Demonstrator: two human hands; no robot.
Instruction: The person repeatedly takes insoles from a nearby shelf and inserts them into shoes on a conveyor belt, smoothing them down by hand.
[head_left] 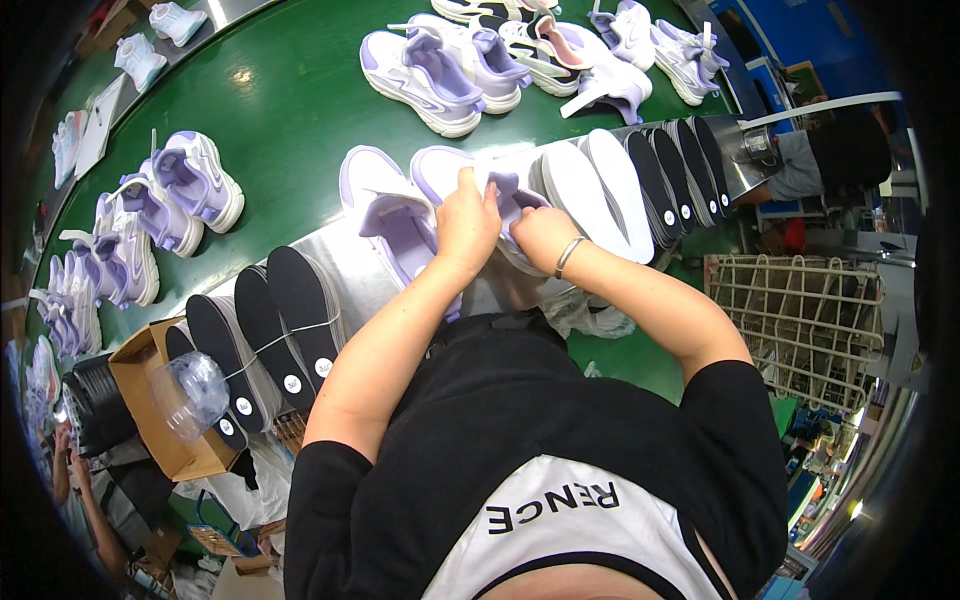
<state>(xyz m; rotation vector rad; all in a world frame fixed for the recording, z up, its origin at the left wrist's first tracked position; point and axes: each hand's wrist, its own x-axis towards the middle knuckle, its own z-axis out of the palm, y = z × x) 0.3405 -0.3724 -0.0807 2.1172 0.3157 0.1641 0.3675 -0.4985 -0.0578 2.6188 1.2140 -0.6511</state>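
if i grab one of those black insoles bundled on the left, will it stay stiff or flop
Probably floppy: the black flat insoles look thin and sheet-like, stood on edge in banded bundles leaning on each other. Likely light for their size. Loose, one would probably tip over rather than stand. Both the left hand and right hand are on the lilac-and-white sneaker.

Green surface (290, 90) loaded with sneakers and insoles

Pairs of white-and-lilac sneakers lie across it — one cluster (450, 65) at the far middle, another (660, 40) far right, more (150, 215) along the left edge. Nearer, on a steel strip (345, 262), stand rows of dark insoles (265, 330) at left and white and dark insoles (640, 180) at right.
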